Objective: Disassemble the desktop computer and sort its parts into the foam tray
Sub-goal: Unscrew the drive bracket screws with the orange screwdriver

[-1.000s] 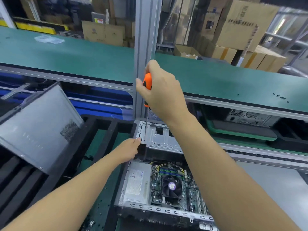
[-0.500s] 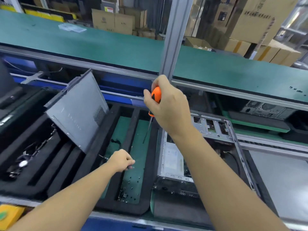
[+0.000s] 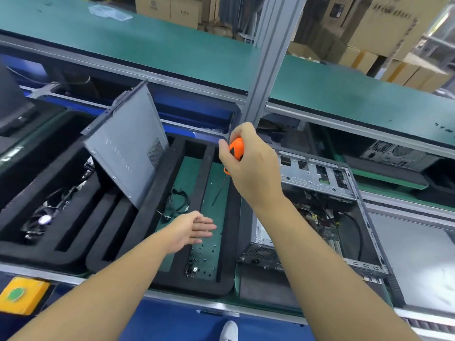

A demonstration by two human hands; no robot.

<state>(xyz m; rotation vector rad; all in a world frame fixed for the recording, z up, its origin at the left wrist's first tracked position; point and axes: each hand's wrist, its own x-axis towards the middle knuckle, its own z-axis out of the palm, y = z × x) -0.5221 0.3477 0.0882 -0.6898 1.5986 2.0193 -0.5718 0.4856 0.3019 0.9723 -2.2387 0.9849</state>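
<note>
We see bright, even light and soft shadows. Glare washes out the top right corner, the wide lens bends the shelf (image 3: 147,43), and detail looks slightly soft.

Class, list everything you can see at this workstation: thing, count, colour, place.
foam trays: two, black, side by side on the bench
side panel: one, grey, tilted, standing in the foam
screws: several, dark, rightmost compartment
cables: one bundle, black, next compartment left
computer case: one, silver, open, right of trays
cardboard boxes: many, brown, background
button box: one, yellow, lower left
screwdriver: one, orange handle, in right hand
left hand: open, above the screws
right hand: grips the screwdriver
</note>
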